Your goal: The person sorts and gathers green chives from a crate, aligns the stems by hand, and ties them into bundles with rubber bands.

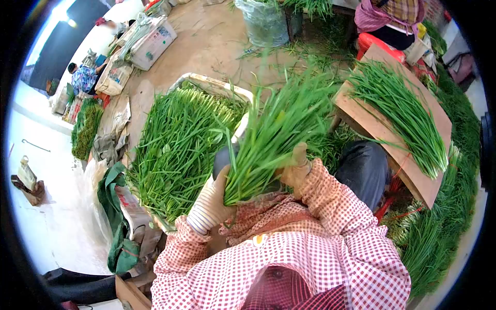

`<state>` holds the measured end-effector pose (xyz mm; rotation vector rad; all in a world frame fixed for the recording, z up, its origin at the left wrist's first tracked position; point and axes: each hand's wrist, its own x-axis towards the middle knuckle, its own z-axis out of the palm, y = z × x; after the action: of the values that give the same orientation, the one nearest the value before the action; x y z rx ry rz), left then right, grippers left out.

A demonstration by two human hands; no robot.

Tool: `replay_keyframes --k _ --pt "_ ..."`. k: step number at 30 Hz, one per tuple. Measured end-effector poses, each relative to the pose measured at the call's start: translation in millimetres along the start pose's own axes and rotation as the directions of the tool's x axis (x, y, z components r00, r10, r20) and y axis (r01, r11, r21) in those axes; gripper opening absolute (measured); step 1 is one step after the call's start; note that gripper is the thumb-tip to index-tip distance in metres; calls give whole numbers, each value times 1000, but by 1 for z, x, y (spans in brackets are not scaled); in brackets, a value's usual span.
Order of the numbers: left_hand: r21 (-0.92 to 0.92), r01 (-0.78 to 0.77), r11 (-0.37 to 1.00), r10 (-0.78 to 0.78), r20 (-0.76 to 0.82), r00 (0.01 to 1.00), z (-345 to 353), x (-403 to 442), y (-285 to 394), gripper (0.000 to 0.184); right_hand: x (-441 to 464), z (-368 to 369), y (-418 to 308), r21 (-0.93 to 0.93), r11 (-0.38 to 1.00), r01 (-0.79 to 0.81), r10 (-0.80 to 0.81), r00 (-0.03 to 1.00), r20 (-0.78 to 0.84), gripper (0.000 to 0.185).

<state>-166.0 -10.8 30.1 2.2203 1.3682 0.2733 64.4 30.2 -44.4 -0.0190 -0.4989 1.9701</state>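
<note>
A bunch of long green garlic chives (268,139) stands fanned out in front of my chest, its leaf tips blurred by motion. My left hand (216,199), in a pale striped glove, is closed around the lower left side of the bunch. Against its lower right side is my right hand (296,168), also gloved, with curled fingers; the leaves hide what is in them. Below both hands, a checked cloth (268,219) covers my lap. More chives (173,144) fill the white crate (243,95) at my left. Another bunch (400,111) lies on the brown board (343,95) at my right.
Heaped chives (439,237) cover the floor along the right. Red ties (388,194) hang beside the board. A plastic-lined bin (263,23) stands ahead, with white boxes (152,44) at the far left. One person (85,77) sits there; another (390,18) sits at the upper right.
</note>
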Motion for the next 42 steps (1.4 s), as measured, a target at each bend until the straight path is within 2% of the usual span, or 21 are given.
replay_keyframes --k 3,5,9,11,17,19,21,23,25,29,30,31,33,34,35,37,38,39,40,41,42 --pt "172 140 975 -156 79 985 -11 -3 19 96 -1 -1 -7 -18 991 130 -131 991 -24 89" --pt "265 110 958 -135 77 988 -10 -5 19 99 -2 -14 -14 -81 978 194 -198 979 -45 85" --pt "423 -123 898 114 48 992 -12 0 22 88 -9 -41 -29 176 959 223 -246 961 123 89" --pt "525 -224 821 232 53 971 -18 6 33 77 -8 3 -47 -211 954 212 -250 952 -176 94" --pt "527 -377 761 424 35 905 -14 38 42 64 -6 18 -101 -344 922 179 -257 946 -198 101" --pt "513 -405 757 455 30 890 -11 53 48 62 -4 29 -116 -430 850 304 -395 908 -138 77" --pt "529 -417 739 448 76 891 -8 71 53 60 -4 40 -136 -443 839 315 -408 904 -128 73" --pt "504 -424 752 456 68 888 -1 91 54 58 -9 50 -154 -474 852 224 -368 899 -236 61" --pt "467 -497 731 566 -8 825 8 108 52 55 -8 39 -173 -433 890 145 -275 928 -253 66" --pt "524 -394 755 465 -5 885 14 132 44 86 9 44 -178 -597 778 196 -447 840 -307 63" --pt "680 -278 678 286 104 953 13 134 37 103 24 17 -182 -523 750 406 -450 892 48 53" --pt "717 -251 651 241 119 963 1 131 33 99 29 10 -177 -585 713 388 -468 884 16 52" --pt "688 -162 707 50 181 982 -21 125 23 92 39 -28 -166 -783 611 113 -463 854 -237 51" --pt "667 -86 740 -92 227 969 -35 120 31 72 38 -47 -159 -807 589 52 -454 847 -277 50" --pt "670 -82 738 -91 220 971 -44 116 29 72 40 -49 -158 -816 577 28 -452 843 -291 50" --pt "386 -116 915 41 197 980 -49 97 19 52 46 -42 -171 -838 545 18 -454 847 -278 50" --pt "93 -118 989 96 209 973 -47 93 17 37 46 -37 -174 -848 529 20 -459 848 -266 50" --pt "86 -104 991 84 213 974 -39 87 17 37 47 -31 -178 -859 512 32 -467 849 -247 50" --pt "-390 134 911 1 327 945 -28 86 19 42 45 -26 -178 -876 480 54 -483 850 -212 51" --pt "-730 372 573 -1 453 892 -15 87 23 49 43 -20 -174 -895 438 85 -504 848 -166 51" --pt "-865 382 325 101 434 895 4 90 25 66 40 -15 -167 -917 378 129 -531 841 -100 52"
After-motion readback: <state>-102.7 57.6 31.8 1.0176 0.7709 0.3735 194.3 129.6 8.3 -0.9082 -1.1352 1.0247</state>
